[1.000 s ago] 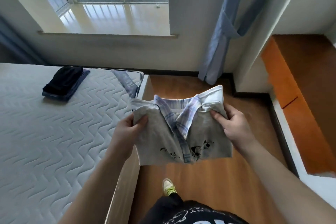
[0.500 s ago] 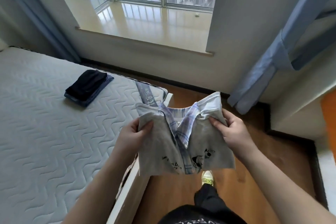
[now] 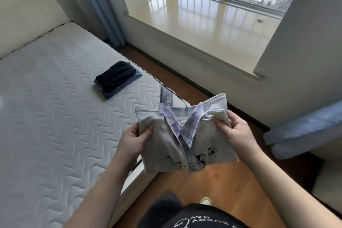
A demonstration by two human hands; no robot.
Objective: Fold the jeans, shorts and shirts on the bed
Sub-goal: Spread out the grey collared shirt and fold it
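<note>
Soft matt cloth shirt (image 3: 187,135), plaid collar; quilted matt mattress (image 3: 55,116); dark folded cloth pile (image 3: 117,79) near its far edge; glossy sill (image 3: 212,18); smooth wood floor (image 3: 212,185).

Grey shirt (image 3: 164,146) between the fingers (image 3: 148,129), with a blue-white plaid collar (image 3: 187,127) and black print; white wave-quilted mattress (image 3: 55,116).

Both hands, left hand (image 3: 133,138) and right hand (image 3: 238,131), grip a folded grey shirt (image 3: 185,139) beside the mattress (image 3: 55,116).
</note>
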